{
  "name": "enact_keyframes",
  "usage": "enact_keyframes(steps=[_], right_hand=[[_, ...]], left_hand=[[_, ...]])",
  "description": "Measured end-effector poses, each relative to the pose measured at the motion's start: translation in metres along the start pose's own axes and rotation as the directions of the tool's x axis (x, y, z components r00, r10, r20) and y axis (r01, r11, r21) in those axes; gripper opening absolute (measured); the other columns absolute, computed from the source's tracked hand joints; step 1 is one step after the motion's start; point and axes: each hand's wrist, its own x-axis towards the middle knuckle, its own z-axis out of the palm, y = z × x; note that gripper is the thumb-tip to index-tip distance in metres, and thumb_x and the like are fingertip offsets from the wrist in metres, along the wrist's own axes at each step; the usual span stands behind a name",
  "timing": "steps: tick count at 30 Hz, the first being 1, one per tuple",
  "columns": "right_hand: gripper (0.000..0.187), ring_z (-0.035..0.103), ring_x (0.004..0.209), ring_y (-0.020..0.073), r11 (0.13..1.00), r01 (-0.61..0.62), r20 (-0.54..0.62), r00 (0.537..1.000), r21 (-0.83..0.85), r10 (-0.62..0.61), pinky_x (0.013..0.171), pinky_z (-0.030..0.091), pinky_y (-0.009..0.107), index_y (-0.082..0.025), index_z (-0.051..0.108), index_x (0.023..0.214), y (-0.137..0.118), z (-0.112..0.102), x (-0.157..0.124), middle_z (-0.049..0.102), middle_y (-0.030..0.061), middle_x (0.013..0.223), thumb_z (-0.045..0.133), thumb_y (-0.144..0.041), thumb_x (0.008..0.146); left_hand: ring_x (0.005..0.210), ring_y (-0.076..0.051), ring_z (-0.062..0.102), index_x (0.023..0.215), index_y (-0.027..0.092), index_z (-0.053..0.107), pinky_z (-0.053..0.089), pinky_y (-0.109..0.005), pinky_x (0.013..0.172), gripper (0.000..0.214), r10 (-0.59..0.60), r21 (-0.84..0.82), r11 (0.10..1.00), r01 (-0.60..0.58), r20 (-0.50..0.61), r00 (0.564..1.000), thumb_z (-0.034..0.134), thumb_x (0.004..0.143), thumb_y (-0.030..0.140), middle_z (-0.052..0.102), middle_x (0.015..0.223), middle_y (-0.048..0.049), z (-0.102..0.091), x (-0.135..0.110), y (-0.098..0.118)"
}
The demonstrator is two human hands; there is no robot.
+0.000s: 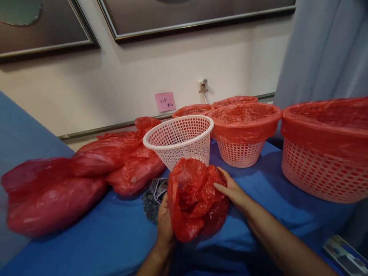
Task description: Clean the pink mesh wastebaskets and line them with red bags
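Note:
Between my two hands is a crumpled red plastic bag, held over the front of the blue-covered table. My left hand grips its left side, with the fingers partly hidden behind the plastic. On the upper right edge, my right hand pinches the bag with thumb and fingers. Just behind the bag a white perforated plastic basket stands tilted, with no liner over its rim. A dark patterned cloth lies beside my left hand, partly covered by the bag.
Several filled red plastic bags lie at the left. Perforated baskets lined with red bags stand behind and to the right, among them a mid-sized one and a large one. A pink note and a socket are on the wall.

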Motion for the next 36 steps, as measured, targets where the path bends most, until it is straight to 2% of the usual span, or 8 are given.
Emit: enact_keyframes(steps=[3,11,18,22,25,27,32,36], right_hand=[[0.060,0.073,0.102,0.0289,0.999,-0.028,0.066,0.997,0.040,0.026,0.097,0.055,0.048,-0.024,0.071,0.114,-0.004,0.000,-0.004,0.077,0.0076,0.113,0.094,-0.049,0.064],[0.053,0.073,0.084,0.0232,0.985,0.068,-0.300,0.954,0.160,-0.017,0.084,0.059,0.038,-0.022,0.074,0.106,-0.008,-0.007,0.004,0.080,0.0036,0.098,0.094,-0.047,0.064],[0.051,0.074,0.082,0.0231,0.986,0.029,-0.294,0.955,0.162,0.020,0.082,0.058,0.037,-0.021,0.074,0.104,-0.004,-0.009,0.003,0.080,0.0036,0.095,0.092,-0.048,0.066],[0.051,0.075,0.088,0.0253,0.985,-0.034,-0.197,0.978,0.167,0.067,0.086,0.059,0.039,-0.019,0.075,0.106,-0.006,-0.002,-0.004,0.080,0.0073,0.100,0.090,-0.052,0.070],[0.058,0.074,0.103,0.0276,0.985,-0.035,-0.102,0.993,0.166,0.053,0.098,0.057,0.043,-0.022,0.072,0.118,-0.010,0.002,-0.011,0.078,0.0084,0.115,0.089,-0.052,0.072],[0.070,0.068,0.120,0.0286,0.988,-0.016,-0.023,1.000,0.154,0.019,0.109,0.051,0.046,-0.026,0.065,0.132,-0.013,0.002,-0.015,0.072,0.0081,0.133,0.091,-0.050,0.071],[0.104,0.054,0.140,0.0291,0.998,-0.011,0.240,0.971,0.061,-0.004,0.119,0.041,0.050,-0.031,0.042,0.155,-0.010,0.004,-0.020,0.054,0.0083,0.156,0.094,-0.035,0.065],[0.101,0.066,0.124,0.0256,1.000,-0.020,0.133,0.991,0.009,0.019,0.109,0.051,0.045,-0.030,0.039,0.156,0.003,0.001,-0.013,0.062,0.0083,0.145,0.086,-0.025,0.066]], left_hand=[[0.087,-0.031,0.078,0.102,0.029,0.081,0.067,-0.039,0.065,0.044,-0.033,-0.046,0.998,0.032,-0.020,0.999,0.092,0.061,0.041,0.082,0.094,-0.0040,-0.009,0.003,0.006],[0.060,-0.015,0.067,0.086,0.020,0.074,0.059,-0.026,0.058,0.039,0.051,-0.038,0.997,-0.064,-0.286,0.957,0.091,0.054,0.034,0.076,0.075,0.0021,-0.071,0.021,0.033],[0.088,-0.020,0.071,0.095,0.021,0.066,0.057,-0.033,0.078,0.025,0.330,0.179,0.943,-0.279,-0.420,0.846,0.071,0.081,0.042,0.074,0.099,-0.0033,-0.112,0.029,0.038],[0.135,-0.031,0.057,0.111,0.025,0.071,0.039,-0.047,0.119,0.049,0.551,0.411,0.769,-0.489,-0.038,0.834,0.087,0.070,0.046,0.068,0.138,-0.0079,-0.095,0.008,0.051],[0.139,-0.038,0.054,0.112,0.026,0.077,0.025,-0.056,0.125,0.056,0.403,0.556,0.548,-0.625,0.479,0.780,0.095,0.061,0.039,0.073,0.135,-0.0100,-0.074,0.004,0.056],[0.126,-0.036,0.064,0.104,0.029,0.081,0.024,-0.057,0.124,0.036,0.280,0.578,0.509,-0.638,0.590,0.758,0.089,0.069,0.033,0.080,0.118,-0.0081,-0.065,0.010,0.053],[0.083,-0.026,0.069,0.076,0.025,0.080,0.048,-0.042,0.102,0.014,0.335,0.568,0.691,-0.446,0.295,0.895,0.084,0.074,0.039,0.078,0.080,-0.0039,-0.072,0.024,0.044],[0.063,-0.019,0.062,0.075,0.020,0.077,0.049,-0.027,0.061,0.032,0.337,0.536,0.784,-0.315,0.060,0.940,0.079,0.078,0.051,0.072,0.069,-0.0028,-0.095,0.033,0.051]])
